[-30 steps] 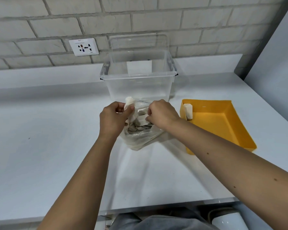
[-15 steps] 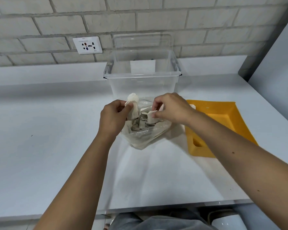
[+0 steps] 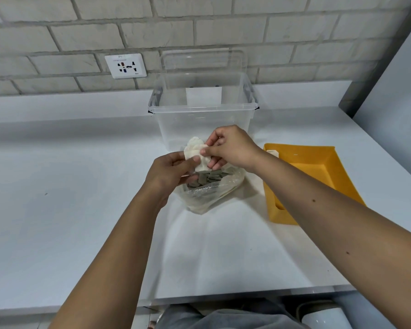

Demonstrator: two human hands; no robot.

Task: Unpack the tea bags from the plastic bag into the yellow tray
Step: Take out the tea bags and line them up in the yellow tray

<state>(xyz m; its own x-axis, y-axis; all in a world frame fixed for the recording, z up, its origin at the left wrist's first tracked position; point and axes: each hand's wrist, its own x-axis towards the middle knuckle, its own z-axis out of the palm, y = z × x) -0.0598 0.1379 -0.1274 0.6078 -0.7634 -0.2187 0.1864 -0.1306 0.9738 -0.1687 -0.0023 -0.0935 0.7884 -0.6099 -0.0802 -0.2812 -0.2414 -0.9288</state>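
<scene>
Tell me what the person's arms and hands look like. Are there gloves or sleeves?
No gloves and no sleeves. The left hand and right hand wear no rings, and there is no watch or bracelet on either wrist. The left arm and right arm are uncovered as far as the view shows. The right arm has a few small moles.

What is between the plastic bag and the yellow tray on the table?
Only a narrow strip of bare white table, with the right forearm above it, in the head view.
</scene>
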